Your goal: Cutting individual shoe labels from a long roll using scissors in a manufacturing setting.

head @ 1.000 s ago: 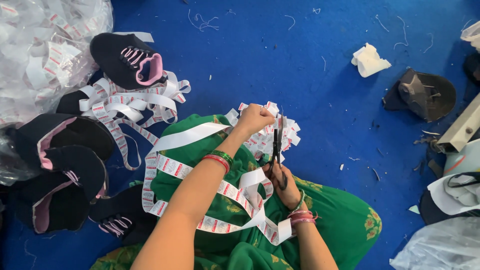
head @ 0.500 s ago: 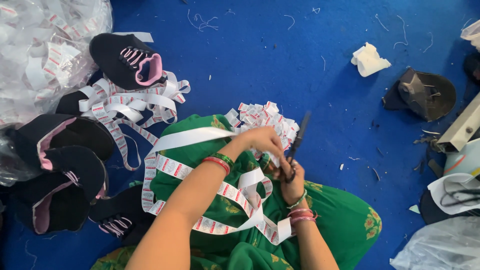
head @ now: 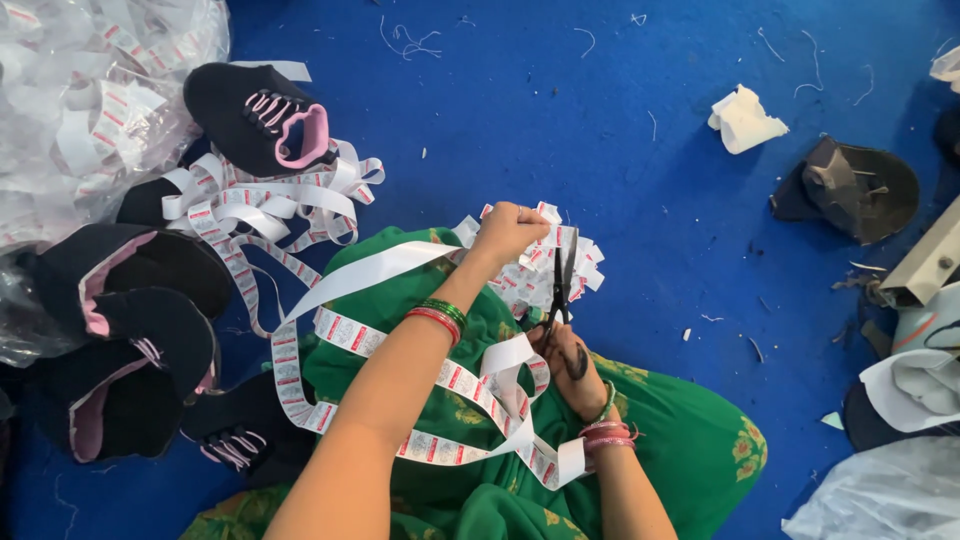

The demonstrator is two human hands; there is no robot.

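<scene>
Your left hand point(head: 507, 232) is closed in a fist around the end of a long white strip of labels point(head: 400, 262) with red marks, pinching it just above your knee. From that fist the strip runs back across your green dress point(head: 660, 430) in loose loops and coils over your lap, down toward your right wrist.

Your right hand point(head: 566, 362) has its fingers through the handles of a pair of black scissors point(head: 561, 280). The scissors stand nearly upright, tips pointing away from you — right beside the left fist. The blades look almost shut, though from this angle you cannot be sure whether they bite the strip or only sit next to it.

Behind your left hand, on the blue floor point(head: 600, 130), lies a small heap of cut labels point(head: 575, 262), touching the hem of your dress.

To your left lies a black shoe with pink lining point(head: 262, 115), resting on a tangle of more label strip point(head: 255, 205). Nearer your left knee are several more black shoes point(head: 130, 330) — stacked close together. A clear plastic bag point(head: 90, 110) of labels fills the upper left corner.

To your right, well apart from your hands, lie a crumpled white scrap point(head: 745, 120) and a dark shoe part point(head: 850, 185). Loose threads are scattered over the floor.
</scene>
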